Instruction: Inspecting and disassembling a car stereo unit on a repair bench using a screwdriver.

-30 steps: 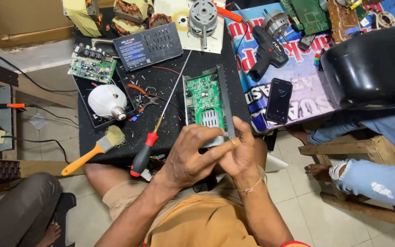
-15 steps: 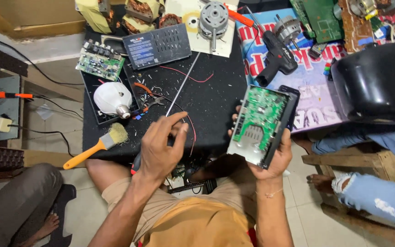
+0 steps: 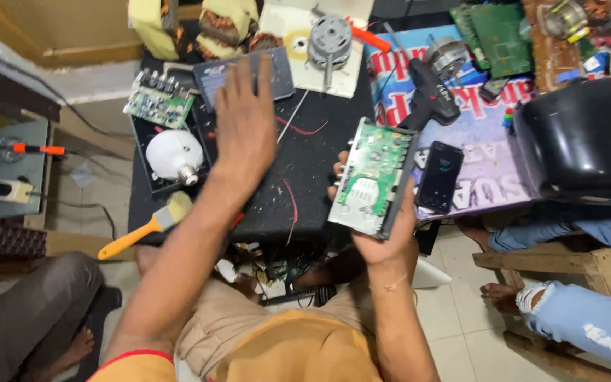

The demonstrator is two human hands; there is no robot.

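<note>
Nearest the camera, the right hand (image 3: 383, 237) grips an opened metal case with a green circuit board (image 3: 373, 180) from below, thumb on its left edge and fingers wrapped around its right edge; the case is lifted and tilted off the black mat (image 3: 312, 177). At three o'clock from the case, a dark phone (image 3: 440, 175) lies on a printed banner (image 3: 479, 134). At nine o'clock, the left hand (image 3: 245, 124) is spread flat and released, holding nothing, hovering over the mat and partly covering a grey panel (image 3: 277, 71). Under its forearm a paintbrush with a yellow handle (image 3: 139, 230) sticks out toward eight o'clock. At nine o'clock from the hand, a white bulb (image 3: 175, 155) rests in a black tray. Farther off, at twelve o'clock, sits a grey motor (image 3: 330, 42), with a black drill (image 3: 429, 92) at one o'clock.
</note>
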